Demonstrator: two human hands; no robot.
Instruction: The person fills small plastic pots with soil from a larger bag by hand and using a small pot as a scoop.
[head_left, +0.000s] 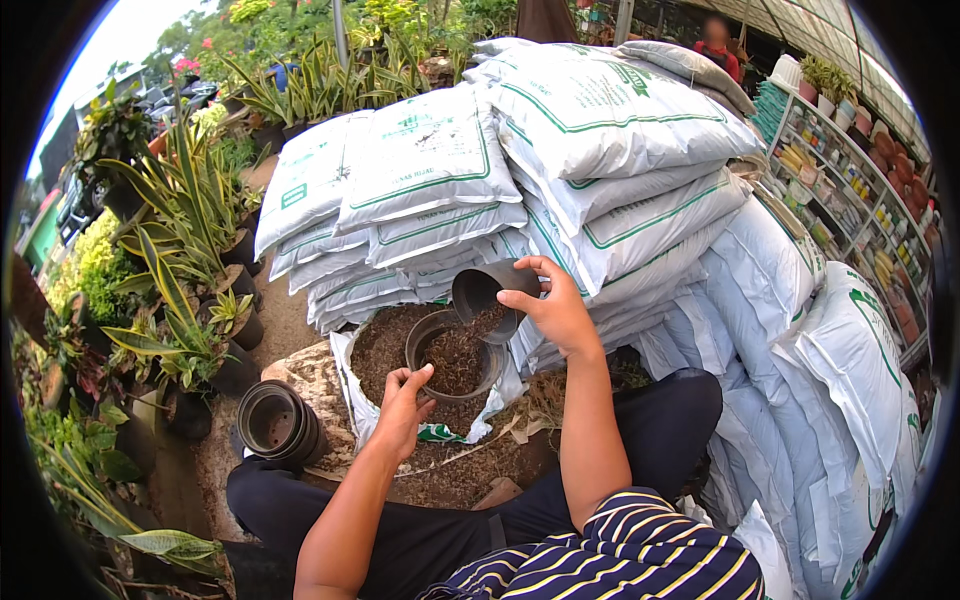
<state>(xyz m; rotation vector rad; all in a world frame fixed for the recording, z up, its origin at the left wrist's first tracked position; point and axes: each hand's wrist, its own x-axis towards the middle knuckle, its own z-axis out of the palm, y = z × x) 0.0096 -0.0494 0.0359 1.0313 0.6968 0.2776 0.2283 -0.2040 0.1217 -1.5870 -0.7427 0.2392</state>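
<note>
My right hand (553, 304) grips a black plastic plant pot (480, 291) by its side and rim. That pot is tipped, and brown potting mix (487, 321) spills from its mouth into a second black pot (491, 373) below. My left hand (406, 405) holds the near left rim of this lower pot, thumb over the edge. Potting mix covers the lower pot's bottom. Under both pots stands an opened white sack (346, 375) full of the same dark mix, its top edge folded down and torn. The lower pot hides part of the sack's contents.
A stack of empty black pots (279, 424) stands left of the sack, by my knee. White printed sacks (427, 157) are piled ahead and on the right. Potted snake plants (184, 202) line the left. Shelves of bottles (847, 187) and a person (718, 52) are at the back right.
</note>
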